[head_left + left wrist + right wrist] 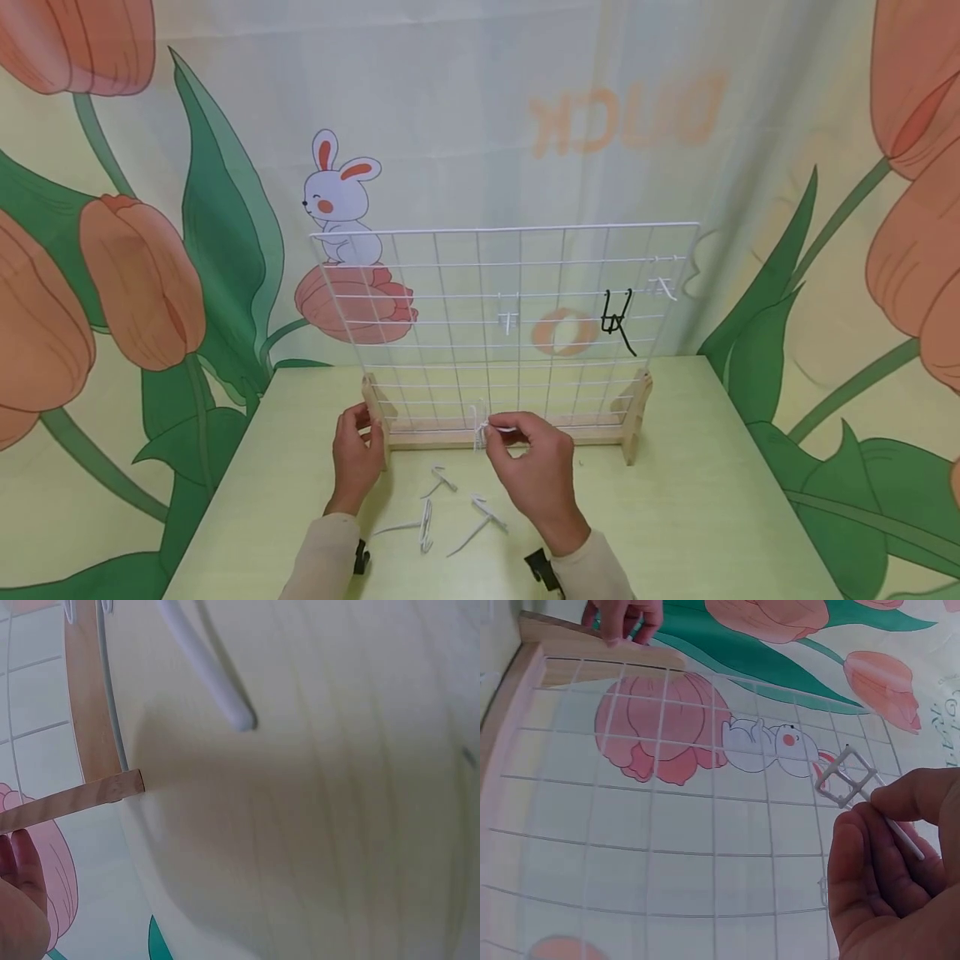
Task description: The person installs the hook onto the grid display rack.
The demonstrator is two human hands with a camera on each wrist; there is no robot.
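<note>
A white wire grid panel (540, 344) stands upright in a wooden stand (510, 439). My right hand (536, 475) pinches a white wire hook (847, 780) between thumb and fingers, in front of the panel's lower middle. In the right wrist view the hook's square frame sticks out past the fingertips. At the stand's left end, my left hand (358, 457) holds the wooden side leg (82, 801). One white hook (508, 320) hangs mid-panel, another white hook (662, 287) at the upper right, and a black hook (615, 321) just left of that one.
Several loose white hooks lie on the table between my forearms, among them one hook (424, 527) at the left and one hook (480, 525) at the right. Behind the table (705, 483) hangs a curtain (465, 125) printed with tulips and a rabbit.
</note>
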